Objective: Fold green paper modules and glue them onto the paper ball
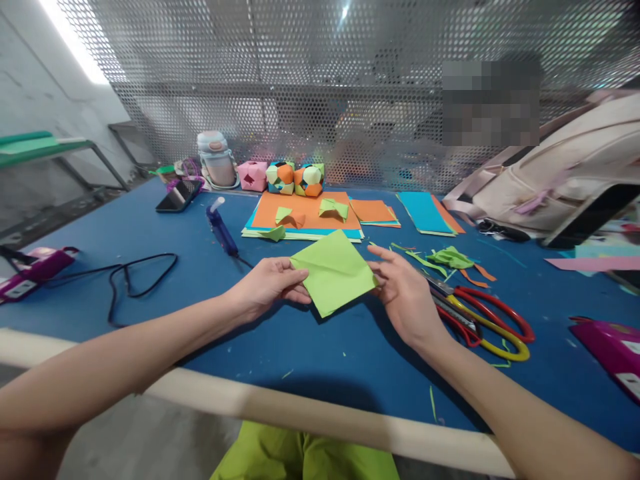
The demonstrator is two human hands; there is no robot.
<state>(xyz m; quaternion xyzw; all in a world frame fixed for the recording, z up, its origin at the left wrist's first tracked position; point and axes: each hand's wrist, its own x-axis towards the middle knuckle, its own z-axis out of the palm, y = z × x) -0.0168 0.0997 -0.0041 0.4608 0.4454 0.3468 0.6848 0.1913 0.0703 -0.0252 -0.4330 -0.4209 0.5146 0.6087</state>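
A square of lime-green paper [336,275] with faint creases is held up over the blue table, turned so that its corners point sideways and up and down. My left hand [274,287] pinches its left corner, thumb on top. At the right corner, my right hand [400,293] grips the paper's edge between thumb and fingers, with the index finger stretched out. Behind the square lie stacked orange, blue and green sheets [310,208], with a folded green piece [333,209] and a green-and-orange folded piece [290,217] on them.
Scissors with red and yellow handles [485,320] lie right of my right hand, beside green paper scraps [450,257]. A blue glue gun [221,230] stands at left. Folded paper cubes [281,179], a bottle [217,160] and a backpack [565,160] line the back near a perforated metal panel [300,80].
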